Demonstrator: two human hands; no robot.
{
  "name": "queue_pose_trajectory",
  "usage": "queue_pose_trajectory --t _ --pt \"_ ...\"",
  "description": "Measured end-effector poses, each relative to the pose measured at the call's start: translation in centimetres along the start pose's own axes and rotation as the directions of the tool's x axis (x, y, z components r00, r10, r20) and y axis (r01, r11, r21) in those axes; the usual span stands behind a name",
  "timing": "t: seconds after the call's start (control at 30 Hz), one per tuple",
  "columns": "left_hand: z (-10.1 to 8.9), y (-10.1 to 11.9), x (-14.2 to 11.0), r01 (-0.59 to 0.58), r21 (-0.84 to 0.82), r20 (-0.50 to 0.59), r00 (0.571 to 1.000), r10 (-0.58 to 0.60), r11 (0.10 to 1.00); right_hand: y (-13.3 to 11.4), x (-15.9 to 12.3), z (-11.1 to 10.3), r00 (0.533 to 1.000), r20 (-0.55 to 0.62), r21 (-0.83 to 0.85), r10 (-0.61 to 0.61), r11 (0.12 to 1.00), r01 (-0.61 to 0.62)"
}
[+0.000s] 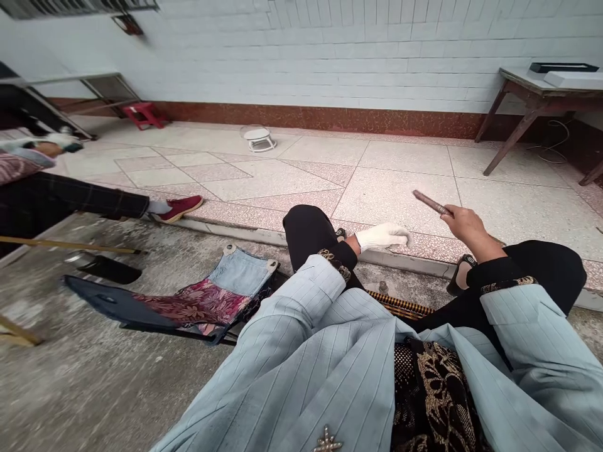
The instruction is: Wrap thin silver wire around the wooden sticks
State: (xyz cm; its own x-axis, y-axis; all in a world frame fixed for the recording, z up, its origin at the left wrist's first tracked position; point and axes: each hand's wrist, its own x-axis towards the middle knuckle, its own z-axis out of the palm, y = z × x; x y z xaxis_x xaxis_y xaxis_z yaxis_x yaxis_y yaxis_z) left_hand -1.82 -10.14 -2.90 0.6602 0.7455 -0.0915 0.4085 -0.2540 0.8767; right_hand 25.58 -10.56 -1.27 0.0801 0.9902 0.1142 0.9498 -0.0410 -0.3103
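Observation:
My left hand point(384, 236) wears a white knitted glove and hangs over the edge of the tiled step, between my knees. Its fingers are pressed together and curled; what they hold, if anything, is too small to make out. My bare right hand point(464, 224) is wrapped round one end of a slim brown stick-like tool point(429, 202). The tool points up and left, above the tiles. A short gap separates the two hands. A thin yellowish piece point(497, 240) shows just behind my right wrist.
A folding chair with floral cloth point(198, 301) stands at my left, near a black bottle point(113, 269). Another person's leg and red shoe point(181, 208) rest on the step edge. Farther off are a small white stand point(260, 140), red stool point(145, 115) and wooden table point(541, 94).

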Motion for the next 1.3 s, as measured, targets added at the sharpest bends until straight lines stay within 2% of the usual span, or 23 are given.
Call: queue_pose_trajectory --t 0.1,0.17,0.23,0.3,0.33,0.37,0.4,0.47,0.53,0.57,0.63,0.7,0.77,0.83,0.9,0.93,0.97,1.03,1.1,1.17,1.23,1.27,1.3 --pt "-1.3 0.5 -0.3 0.02 0.031 -0.055 0.998 -0.018 0.999 -0.6 -0.2 0.1 0.97 0.218 -0.263 -0.104 0.951 0.161" --pt "-2.0 0.8 -0.4 0.029 0.045 -0.081 0.996 -0.025 0.999 -0.8 -0.4 0.2 0.881 0.438 -0.267 -0.18 0.91 0.318" --pt "-2.8 1.2 -0.5 0.032 0.051 -0.102 0.994 -0.027 0.998 -0.8 -0.5 0.1 0.725 0.628 -0.079 -0.281 0.905 0.419" --pt "-3.6 1.6 -0.4 0.038 0.057 -0.125 0.992 -0.03 0.998 -0.7 -0.7 -0.5 0.559 0.707 0.241 -0.434 0.89 0.386" --pt "-3.8 1.9 -0.3 0.042 0.058 -0.138 0.99 -0.034 0.997 -0.7 -0.8 -0.9 0.505 0.696 0.399 -0.51 0.86 0.319" --pt "-4.0 2.1 -0.2 0.047 0.057 -0.149 0.988 -0.038 0.997 -0.7 -0.9 -1.5 0.49 0.656 0.531 -0.574 0.812 0.242" --pt "-4.1 2.3 -0.1 0.052 0.054 -0.155 0.987 -0.043 0.997 -0.8 -1.1 -2.0 0.522 0.59 0.634 -0.615 0.754 0.171" --pt "-3.8 2.7 0.3 0.059 0.048 -0.15 0.987 -0.051 0.997 -1.2 -1.3 -3.1 0.684 0.422 0.773 -0.595 0.63 0.07" --pt "-3.0 2.8 0.6 0.069 0.046 -0.112 0.992 -0.063 0.997 -1.8 -1.3 -3.7 0.84 0.269 0.851 -0.471 0.524 0.021" --pt "-2.6 2.8 0.8 0.076 0.043 -0.081 0.994 -0.073 0.996 -2.1 -1.2 -3.7 0.891 0.221 0.875 -0.397 0.483 -0.002" --pt "-1.7 2.4 1.1 0.105 0.023 -0.021 0.994 -0.104 0.994 -2.4 -0.9 -3.4 0.946 0.181 0.905 -0.27 0.422 -0.053" --pt "-1.1 1.9 1.3 0.139 0.004 0.008 0.99 -0.139 0.99 -2.5 -0.4 -2.7 0.974 0.155 0.917 -0.166 0.391 -0.08" --pt "-0.8 1.4 1.5 0.165 -0.004 -0.007 0.986 -0.165 0.986 -2.3 0.1 -1.9 0.99 0.124 0.886 -0.07 0.458 -0.079" --pt "-0.5 1.1 1.6 0.187 -0.002 -0.045 0.981 -0.187 0.982 -2.0 0.3 -1.2 0.995 0.097 0.73 0.001 0.679 -0.072" --pt "-0.5 1.1 1.6 0.206 0.002 -0.084 0.975 -0.205 0.979 -1.9 0.3 -0.5 0.996 0.089 0.386 0.004 0.922 -0.038" --pt "-0.6 1.3 1.5 0.208 0.004 -0.104 0.973 -0.206 0.978 -1.9 0.1 -0.2 0.994 0.109 0.183 -0.021 0.983 0.001" --pt "-0.7 1.5 1.5 0.202 0.007 -0.124 0.972 -0.2 0.979 -2.0 0.0 0.1 0.988 0.146 0.008 -0.055 0.998 0.055" --pt "-1.3 2.0 1.5 0.176 0.01 -0.175 0.97 -0.172 0.984 -2.2 -0.4 0.7 0.952 0.279 -0.19 -0.124 0.965 0.182" --pt "-2.0 2.5 1.6 0.15 0.008 -0.212 0.966 -0.145 0.989 -2.3 -0.6 1.0 0.868 0.442 -0.159 -0.226 0.933 0.324" --pt "-2.8 2.8 2.1 0.142 0.005 -0.235 0.962 -0.136 0.99 -2.1 -0.8 1.0 0.743 0.562 0.048 -0.363 0.911 0.409" --pt "-3.3 2.8 2.5 0.156 -0.014 -0.264 0.952 -0.154 0.988 -1.6 -1.0 0.5 0.639 0.584 0.329 -0.5 0.866 0.377" --pt "-3.4 2.5 2.8 0.168 -0.028 -0.276 0.946 -0.169 0.985 -1.4 -1.2 0.2 0.616 0.562 0.457 -0.552 0.828 0.325" --pt "-3.4 2.2 2.9 0.179 -0.042 -0.285 0.941 -0.184 0.983 -1.2 -1.3 -0.2 0.619 0.522 0.568 -0.587 0.781 0.26"
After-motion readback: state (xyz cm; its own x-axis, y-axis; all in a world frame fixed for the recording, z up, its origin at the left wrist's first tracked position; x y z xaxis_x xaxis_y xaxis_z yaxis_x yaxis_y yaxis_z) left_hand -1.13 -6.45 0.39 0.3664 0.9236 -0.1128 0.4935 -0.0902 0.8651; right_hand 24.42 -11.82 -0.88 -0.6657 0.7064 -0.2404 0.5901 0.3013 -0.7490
